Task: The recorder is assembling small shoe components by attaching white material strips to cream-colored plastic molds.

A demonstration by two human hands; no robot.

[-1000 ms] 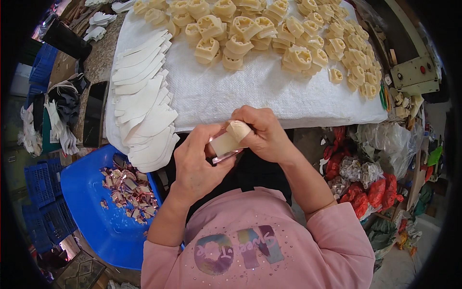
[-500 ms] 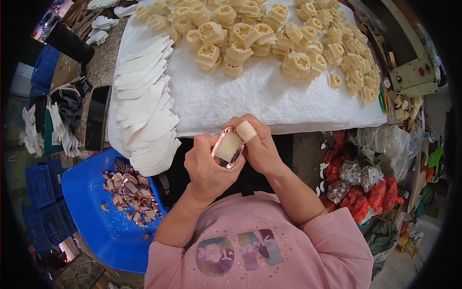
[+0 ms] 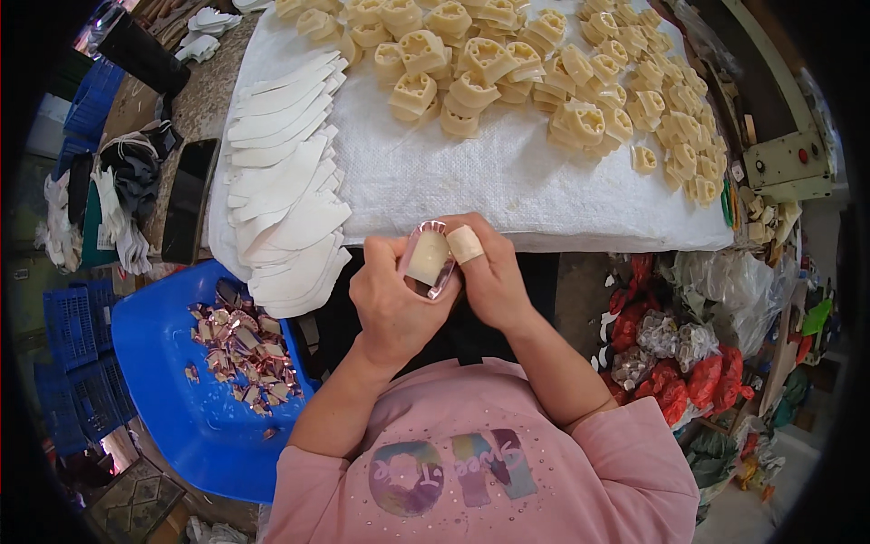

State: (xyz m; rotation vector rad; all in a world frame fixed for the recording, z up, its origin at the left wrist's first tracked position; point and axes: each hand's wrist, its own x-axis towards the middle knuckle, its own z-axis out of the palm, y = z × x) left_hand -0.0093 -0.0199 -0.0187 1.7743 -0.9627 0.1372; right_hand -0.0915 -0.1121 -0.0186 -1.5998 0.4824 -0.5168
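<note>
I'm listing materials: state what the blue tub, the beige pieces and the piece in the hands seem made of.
Blue tub: probably plastic, smooth and semi-glossy, by its even colour and soft highlights.
Beige pieces: perhaps moulded plastic or resin, satiny, by their rounded, repeated shapes.
Held piece: pink, mirror-like rim, maybe coated plastic or metal, by its bright reflections; pale face, material unclear.

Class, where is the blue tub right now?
In the head view, the blue tub is at lower left, beside the left forearm and the lower end of the white pieces, with shiny scraps inside.
</note>
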